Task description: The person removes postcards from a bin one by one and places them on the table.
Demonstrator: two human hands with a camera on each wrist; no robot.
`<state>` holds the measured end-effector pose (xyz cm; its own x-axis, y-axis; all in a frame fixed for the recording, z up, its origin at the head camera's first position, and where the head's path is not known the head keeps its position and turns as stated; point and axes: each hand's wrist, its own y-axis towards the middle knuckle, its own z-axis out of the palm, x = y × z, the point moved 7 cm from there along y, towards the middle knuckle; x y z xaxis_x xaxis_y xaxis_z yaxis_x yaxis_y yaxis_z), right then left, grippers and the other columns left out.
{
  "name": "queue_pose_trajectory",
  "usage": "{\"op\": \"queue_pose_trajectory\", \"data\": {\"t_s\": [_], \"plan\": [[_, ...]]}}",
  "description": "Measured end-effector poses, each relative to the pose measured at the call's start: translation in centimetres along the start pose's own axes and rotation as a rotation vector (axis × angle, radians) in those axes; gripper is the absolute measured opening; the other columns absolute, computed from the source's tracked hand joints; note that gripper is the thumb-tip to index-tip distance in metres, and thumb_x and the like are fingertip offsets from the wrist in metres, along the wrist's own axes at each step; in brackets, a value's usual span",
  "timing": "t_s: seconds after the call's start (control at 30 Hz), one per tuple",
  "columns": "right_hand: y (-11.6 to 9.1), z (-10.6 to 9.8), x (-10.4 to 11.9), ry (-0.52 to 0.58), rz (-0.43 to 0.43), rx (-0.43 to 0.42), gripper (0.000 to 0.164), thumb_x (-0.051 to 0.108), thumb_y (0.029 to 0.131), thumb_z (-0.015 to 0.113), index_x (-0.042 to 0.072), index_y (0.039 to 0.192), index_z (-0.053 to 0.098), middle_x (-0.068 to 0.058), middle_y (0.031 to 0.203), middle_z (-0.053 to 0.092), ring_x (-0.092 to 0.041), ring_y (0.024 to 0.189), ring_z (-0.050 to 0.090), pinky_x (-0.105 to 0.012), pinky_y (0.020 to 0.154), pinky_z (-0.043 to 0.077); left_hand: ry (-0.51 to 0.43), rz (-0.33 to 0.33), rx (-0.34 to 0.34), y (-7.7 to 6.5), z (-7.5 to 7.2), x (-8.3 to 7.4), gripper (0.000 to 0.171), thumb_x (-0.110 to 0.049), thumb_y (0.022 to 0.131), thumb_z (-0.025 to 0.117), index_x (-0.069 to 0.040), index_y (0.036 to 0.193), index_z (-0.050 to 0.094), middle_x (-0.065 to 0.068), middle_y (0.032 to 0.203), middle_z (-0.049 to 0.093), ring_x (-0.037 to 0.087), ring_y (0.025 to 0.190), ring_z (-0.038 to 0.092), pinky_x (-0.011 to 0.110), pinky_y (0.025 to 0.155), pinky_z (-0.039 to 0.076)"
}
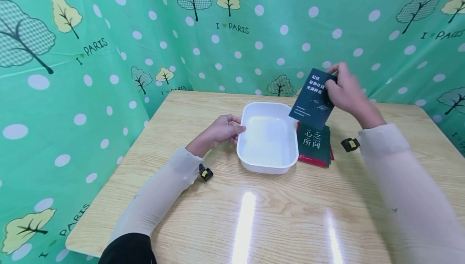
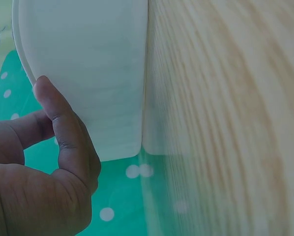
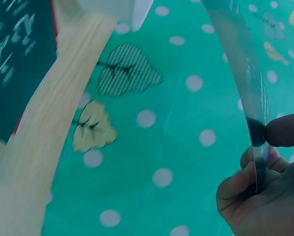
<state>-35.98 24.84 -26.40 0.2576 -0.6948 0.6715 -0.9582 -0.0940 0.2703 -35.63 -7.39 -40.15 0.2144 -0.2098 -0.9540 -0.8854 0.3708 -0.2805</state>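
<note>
A white rectangular plastic basin (image 1: 268, 135) stands on the table with nothing inside it. At its left side my left hand (image 1: 224, 130) grips the rim, thumb on top; the left wrist view shows the basin's outer wall (image 2: 88, 88) beside that hand (image 2: 63, 162). My right hand (image 1: 346, 88) pinches a thin dark blue booklet (image 1: 313, 98) by its upper right corner, raised and tilted above the table. In the right wrist view the booklet (image 3: 243, 73) appears nearly edge-on. Below it lies a small stack of dark green and red booklets (image 1: 313, 147), touching or close beside the basin.
The light wood table (image 1: 203, 215) reflects bright lamp streaks near the front. A green polka-dot curtain (image 1: 218, 54) printed with trees hangs behind and to the left. Small black devices (image 1: 350, 145) are worn at both wrists.
</note>
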Motion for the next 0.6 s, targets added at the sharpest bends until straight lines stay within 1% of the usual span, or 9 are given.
{"op": "queue_pose_trajectory", "data": {"t_s": [0.1, 0.23, 0.37, 0.5, 0.6], "plan": [[0.0, -0.5, -1.2, -0.048, 0.035, 0.012, 0.037, 0.02, 0.101, 0.028, 0.0, 0.132, 0.028, -0.03, 0.115, 0.045, -0.039, 0.094, 0.049, -0.043, 0.065, 0.041, 0.0, -0.004, -0.002, 0.0, 0.0, 0.0, 0.035, -0.009, 0.094, 0.065, -0.001, 0.122, 0.045, 0.011, 0.086, 0.061, 0.016, 0.057, 0.056, 0.028, 0.053, 0.051], [0.2, -0.2, -2.6, -0.122, 0.068, 0.061, 0.041, 0.022, 0.101, 0.027, -0.003, 0.133, 0.029, -0.031, 0.116, 0.046, -0.041, 0.094, 0.05, -0.046, 0.068, 0.045, 0.005, 0.004, -0.003, 0.0, -0.1, -0.1, 0.035, -0.009, 0.094, 0.065, -0.001, 0.122, 0.045, 0.011, 0.087, 0.062, 0.016, 0.058, 0.057, 0.028, 0.053, 0.051], [0.3, 0.9, -3.8, -0.198, 0.064, 0.143, 0.04, 0.023, 0.102, 0.027, -0.006, 0.13, 0.03, -0.031, 0.112, 0.048, -0.041, 0.092, 0.051, -0.049, 0.068, 0.048, 0.009, 0.013, -0.003, 0.0, -0.2, -0.2, 0.035, -0.009, 0.094, 0.065, -0.001, 0.122, 0.046, 0.012, 0.087, 0.062, 0.017, 0.059, 0.057, 0.029, 0.055, 0.051], [0.0, 2.5, -4.8, -0.252, 0.046, 0.238, 0.037, 0.021, 0.103, 0.028, -0.008, 0.126, 0.031, -0.03, 0.106, 0.048, -0.04, 0.089, 0.05, -0.044, 0.065, 0.046, 0.011, 0.002, 0.0, -0.1, -0.1, -0.2, 0.035, -0.01, 0.094, 0.065, -0.001, 0.122, 0.046, 0.011, 0.086, 0.062, 0.017, 0.059, 0.057, 0.03, 0.055, 0.051], [-0.4, 3.7, -5.5, -0.263, 0.046, 0.306, 0.037, 0.02, 0.103, 0.03, -0.009, 0.126, 0.03, -0.029, 0.105, 0.048, -0.039, 0.09, 0.049, -0.044, 0.068, 0.044, 0.011, -0.003, 0.002, -0.1, 0.0, -0.1, 0.035, -0.01, 0.094, 0.065, -0.002, 0.122, 0.046, 0.011, 0.086, 0.062, 0.017, 0.059, 0.057, 0.029, 0.055, 0.051]]}}
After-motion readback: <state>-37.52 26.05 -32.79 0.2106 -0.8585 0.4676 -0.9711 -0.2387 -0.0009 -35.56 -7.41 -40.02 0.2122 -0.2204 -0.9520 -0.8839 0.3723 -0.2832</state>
